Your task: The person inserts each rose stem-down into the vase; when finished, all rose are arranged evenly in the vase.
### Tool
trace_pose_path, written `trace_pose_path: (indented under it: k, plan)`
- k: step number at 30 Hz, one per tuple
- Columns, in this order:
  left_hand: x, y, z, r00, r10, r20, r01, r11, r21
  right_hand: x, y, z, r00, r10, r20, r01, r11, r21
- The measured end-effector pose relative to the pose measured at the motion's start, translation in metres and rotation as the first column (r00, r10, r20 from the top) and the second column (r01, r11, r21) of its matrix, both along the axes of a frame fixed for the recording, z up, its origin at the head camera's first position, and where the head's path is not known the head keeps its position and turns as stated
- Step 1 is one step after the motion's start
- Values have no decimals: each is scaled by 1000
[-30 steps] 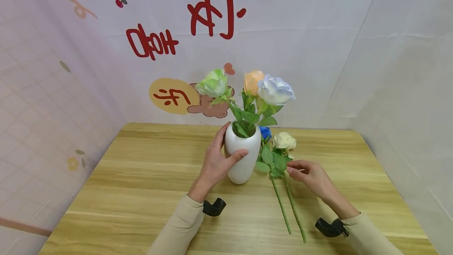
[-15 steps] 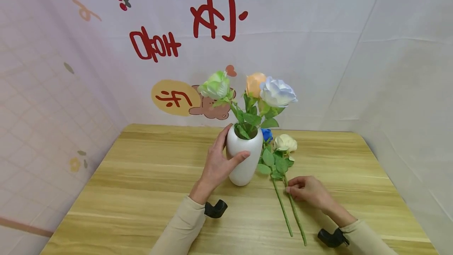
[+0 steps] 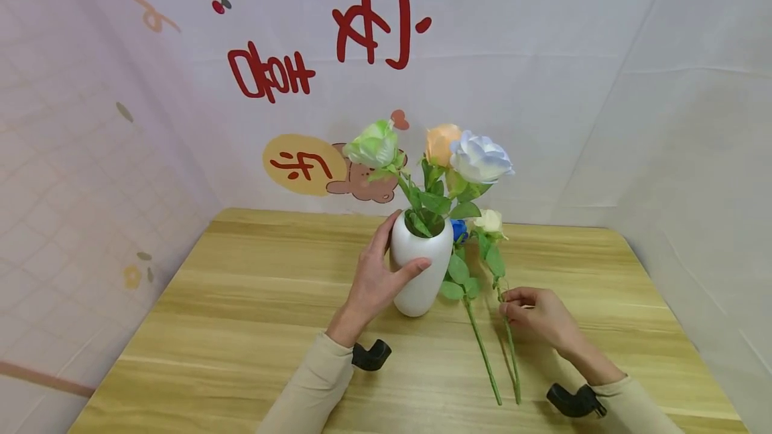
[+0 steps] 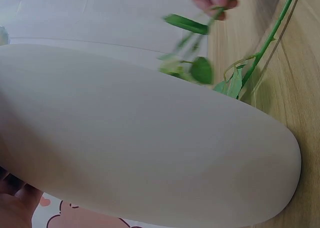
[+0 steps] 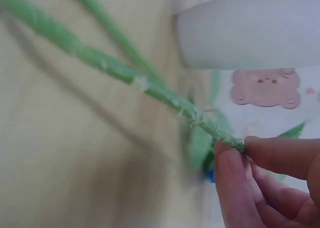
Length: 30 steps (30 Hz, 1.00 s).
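My left hand (image 3: 375, 283) grips a white vase (image 3: 419, 280) from its left side, thumb across the front. In the left wrist view the vase (image 4: 150, 138) fills most of the picture. Standing in it are a green rose (image 3: 372, 145), an orange rose (image 3: 441, 144) and a pale blue-white rose (image 3: 481, 158). Right of the vase, my right hand (image 3: 545, 317) pinches the stem of a cream rose (image 3: 490, 221) between thumb and fingers. The right wrist view shows this green stem (image 5: 115, 70) slanting up from the tabletop, with a shadow under it.
A blue rose (image 3: 460, 230), partly hidden behind the vase, lies on the wooden table (image 3: 253, 300) with its stem toward me. Black wrist mounts (image 3: 372, 355) sit at both cuffs. A pale printed cloth wall (image 3: 512, 86) closes off the back of the table.
My right hand moved down along the cream rose's stem and took hold of it. The rose has been lifted a little and its head tilted away. My left hand keeps its grip on the vase.
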<state>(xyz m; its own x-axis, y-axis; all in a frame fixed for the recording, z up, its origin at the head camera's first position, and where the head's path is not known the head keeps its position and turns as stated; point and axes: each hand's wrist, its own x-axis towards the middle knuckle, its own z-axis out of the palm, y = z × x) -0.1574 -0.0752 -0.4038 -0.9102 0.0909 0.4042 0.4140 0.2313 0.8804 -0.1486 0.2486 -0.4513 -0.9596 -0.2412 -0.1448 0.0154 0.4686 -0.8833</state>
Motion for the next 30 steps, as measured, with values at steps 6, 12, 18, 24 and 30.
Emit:
trace_pose_path:
  k: [6,12,18,24,30]
  plan:
    - [0,1,1,1000,-1,-6,1,1000,0,-1,-1,26,997,-64,-50,60,995,-76]
    - [0,1,1,1000,-1,-13,1,1000,0,1,-4,51,982,-137,-129,123,986,-111]
    - [0,1,1,1000,0,-16,0,1000,1,3,-6,67,966,-197,-168,142,945,-294]
    - [1,1,1,1000,0,-23,0,1000,-1,5,-11,79,948,-234,-216,95,856,-509]
    - [2,1,2,1000,4,-15,-4,1000,-4,7,-21,96,920,-301,-252,59,740,-670]
